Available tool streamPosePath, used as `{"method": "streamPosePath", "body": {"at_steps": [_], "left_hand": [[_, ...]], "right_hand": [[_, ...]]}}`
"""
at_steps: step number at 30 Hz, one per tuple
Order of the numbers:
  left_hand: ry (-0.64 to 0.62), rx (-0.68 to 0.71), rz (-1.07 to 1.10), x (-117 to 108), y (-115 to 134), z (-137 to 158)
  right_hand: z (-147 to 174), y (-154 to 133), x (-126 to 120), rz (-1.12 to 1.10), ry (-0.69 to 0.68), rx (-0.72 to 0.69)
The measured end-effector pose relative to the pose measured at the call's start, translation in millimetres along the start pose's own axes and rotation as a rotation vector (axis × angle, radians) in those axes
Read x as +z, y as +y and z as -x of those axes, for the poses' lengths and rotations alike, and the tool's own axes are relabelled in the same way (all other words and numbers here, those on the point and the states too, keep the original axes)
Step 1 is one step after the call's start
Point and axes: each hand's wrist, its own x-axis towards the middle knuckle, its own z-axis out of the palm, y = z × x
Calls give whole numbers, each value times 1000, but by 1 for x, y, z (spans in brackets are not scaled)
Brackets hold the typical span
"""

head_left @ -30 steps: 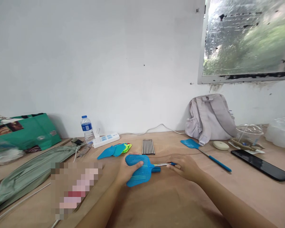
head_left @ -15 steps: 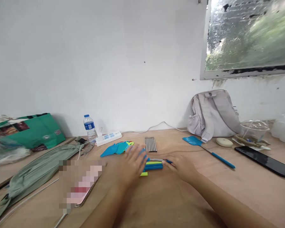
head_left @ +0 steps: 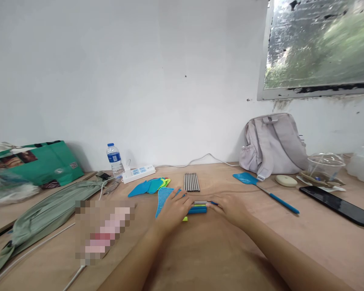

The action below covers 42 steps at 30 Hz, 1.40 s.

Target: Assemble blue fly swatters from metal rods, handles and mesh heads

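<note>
No words can be read on anything; the blue label on the bottle (head_left: 114,159) and the marks on the power strip (head_left: 138,173) are too small and blurry. A blue swatter head (head_left: 163,197) is held flat on the table (head_left: 206,258) under the left hand (head_left: 173,209), with the fingers spread and bent over its right side. A thin metal rod (head_left: 200,202) is pinched at its end by the right hand (head_left: 229,208), whose fingers are curled close together. The rod lies between the two hands, and its other end is hidden under the left hand. Blue and yellow-green handles (head_left: 197,210) are seen just under the rod, between the hands. More coloured heads (head_left: 148,187) and a row of rods (head_left: 191,182) lie just behind. A finished swatter (head_left: 262,190) lies to the right, near a backpack (head_left: 273,145) and a phone (head_left: 341,205).
</note>
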Motion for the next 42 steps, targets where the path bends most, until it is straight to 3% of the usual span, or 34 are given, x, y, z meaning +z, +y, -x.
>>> {"method": "streamPosePath", "body": {"at_steps": [9, 18, 26, 32, 37, 42], "left_hand": [[11, -3, 77, -8, -7, -1], [52, 59, -2, -4, -26, 11], [-59, -28, 44, -10, -44, 16], [-179, -51, 46, -15, -37, 19], [-191, -102, 84, -21, -28, 17], [-227, -96, 110, -22, -13, 10]], "right_hand": [[-5, 8, -7, 154, 31, -147], [-2, 11, -19, 148, -69, -58], [1, 35, -29, 166, -92, -31], [6, 35, -35, 175, -103, -33], [8, 27, -38, 215, -111, 27], [3, 0, -28, 123, -120, 31]]}}
